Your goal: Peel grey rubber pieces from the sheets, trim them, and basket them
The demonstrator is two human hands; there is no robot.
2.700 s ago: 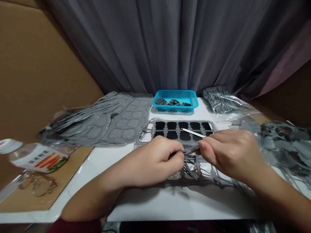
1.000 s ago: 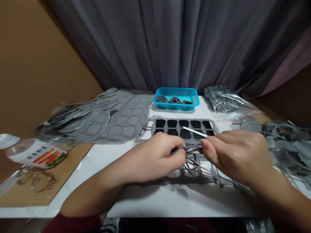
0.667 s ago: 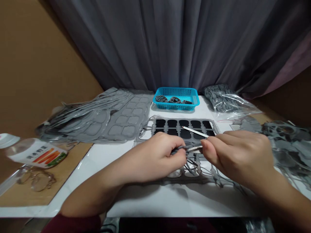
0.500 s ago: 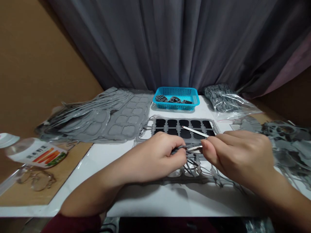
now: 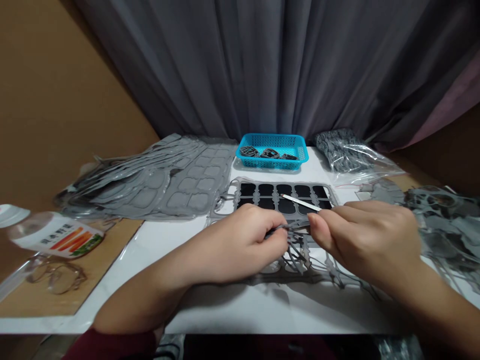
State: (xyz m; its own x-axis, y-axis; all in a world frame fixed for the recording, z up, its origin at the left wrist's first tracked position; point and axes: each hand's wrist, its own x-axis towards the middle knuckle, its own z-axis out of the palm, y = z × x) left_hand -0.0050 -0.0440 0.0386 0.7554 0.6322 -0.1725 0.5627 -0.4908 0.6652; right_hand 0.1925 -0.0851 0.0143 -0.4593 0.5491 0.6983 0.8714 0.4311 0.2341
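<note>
- The left hand (image 5: 240,245) pinches a thin gray strip (image 5: 279,228) tight between finger and thumb.
- The right hand (image 5: 365,245) is closed on a thin white stick (image 5: 300,202). I cannot tell if it holds the strip too.
- The strip sits between the hands, over a gray frame (image 5: 300,265) with black nail shapes (image 5: 287,207).
- Small, close pinches help keep the thin strip from snapping.

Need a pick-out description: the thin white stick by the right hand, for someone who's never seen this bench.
At the back of the white table sits a blue basket. In front of it lies a grey frame of black pieces. The white stick crosses that frame into the right hand, the only straight white thing there.
</note>
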